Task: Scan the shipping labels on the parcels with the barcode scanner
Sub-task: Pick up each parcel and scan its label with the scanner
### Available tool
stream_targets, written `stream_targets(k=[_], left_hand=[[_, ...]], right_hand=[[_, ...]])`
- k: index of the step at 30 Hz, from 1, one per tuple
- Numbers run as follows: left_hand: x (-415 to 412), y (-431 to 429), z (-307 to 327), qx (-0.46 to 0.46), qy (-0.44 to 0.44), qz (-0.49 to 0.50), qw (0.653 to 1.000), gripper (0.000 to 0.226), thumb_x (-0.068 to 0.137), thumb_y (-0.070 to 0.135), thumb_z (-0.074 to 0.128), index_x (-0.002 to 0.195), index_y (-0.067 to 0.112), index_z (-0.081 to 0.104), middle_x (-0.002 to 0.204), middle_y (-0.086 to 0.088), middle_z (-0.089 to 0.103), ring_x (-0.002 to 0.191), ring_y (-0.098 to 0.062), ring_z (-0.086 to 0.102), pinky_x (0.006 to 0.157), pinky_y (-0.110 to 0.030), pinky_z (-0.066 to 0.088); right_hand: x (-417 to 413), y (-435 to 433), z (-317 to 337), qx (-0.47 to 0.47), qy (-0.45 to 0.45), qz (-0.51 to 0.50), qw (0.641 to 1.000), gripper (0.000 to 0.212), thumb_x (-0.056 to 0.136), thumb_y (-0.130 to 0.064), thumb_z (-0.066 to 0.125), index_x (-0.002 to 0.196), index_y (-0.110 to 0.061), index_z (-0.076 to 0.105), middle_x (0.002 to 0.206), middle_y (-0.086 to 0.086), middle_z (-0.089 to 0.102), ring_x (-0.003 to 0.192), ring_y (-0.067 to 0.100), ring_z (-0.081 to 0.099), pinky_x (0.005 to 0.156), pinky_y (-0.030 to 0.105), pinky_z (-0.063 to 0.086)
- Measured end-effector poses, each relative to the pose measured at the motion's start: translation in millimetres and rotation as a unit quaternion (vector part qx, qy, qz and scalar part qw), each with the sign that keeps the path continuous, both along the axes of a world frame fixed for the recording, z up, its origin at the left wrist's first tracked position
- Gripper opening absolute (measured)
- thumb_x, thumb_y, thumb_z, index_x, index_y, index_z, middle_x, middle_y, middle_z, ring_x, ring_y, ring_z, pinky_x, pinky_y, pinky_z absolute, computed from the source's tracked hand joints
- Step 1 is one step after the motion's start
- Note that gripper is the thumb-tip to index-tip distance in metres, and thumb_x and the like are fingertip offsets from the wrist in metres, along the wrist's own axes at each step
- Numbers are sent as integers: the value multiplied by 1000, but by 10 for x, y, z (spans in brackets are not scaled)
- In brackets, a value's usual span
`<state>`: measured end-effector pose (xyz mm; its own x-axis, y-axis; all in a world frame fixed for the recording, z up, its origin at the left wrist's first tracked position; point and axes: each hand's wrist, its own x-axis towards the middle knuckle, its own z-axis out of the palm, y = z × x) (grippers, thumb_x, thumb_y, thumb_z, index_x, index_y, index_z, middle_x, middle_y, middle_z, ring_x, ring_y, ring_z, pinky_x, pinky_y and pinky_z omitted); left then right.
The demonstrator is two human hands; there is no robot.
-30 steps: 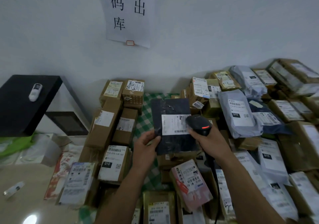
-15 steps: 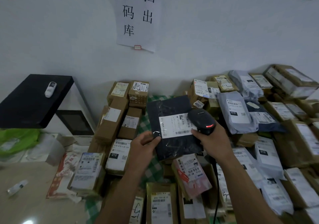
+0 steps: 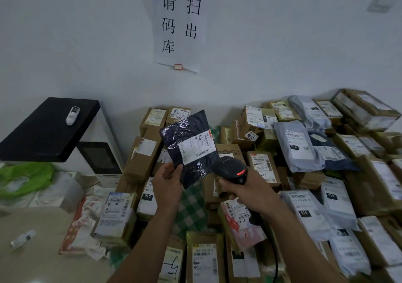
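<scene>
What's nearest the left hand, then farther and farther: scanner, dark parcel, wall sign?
1. The dark parcel, pinched by the left hand itself.
2. The scanner, just to its right, in the right hand.
3. The sign, high on the wall behind.

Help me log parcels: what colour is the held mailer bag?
Dark navy mailer bag, best in head view.

white wall w/ paper sign; black shelf

Both bare forearms reach forward; the left hand pinches, the right hand is curled tight.
</scene>
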<state>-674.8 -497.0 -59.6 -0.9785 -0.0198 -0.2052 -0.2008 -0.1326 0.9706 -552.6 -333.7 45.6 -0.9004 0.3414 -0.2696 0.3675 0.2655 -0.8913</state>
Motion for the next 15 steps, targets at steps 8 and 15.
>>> stream_targets(k=[8,15], left_hand=[[28,-41,-60,-27,6,9,1000,16,95,21,75,110,25,72,106,12,72,101,-5,69,91,-36,60],[17,-38,-72,-17,2,7,1000,15,95,20,75,104,31,69,103,14,71,98,-3,69,90,-34,60]], right_hand=[[7,-37,10,22,-22,27,999,16,98,-20,71,112,-28,66,68,-8,69,59,0,64,55,11,47],[0,-30,6,21,-12,29,999,21,97,-22,72,113,-32,64,69,-12,70,60,-3,65,54,10,47]])
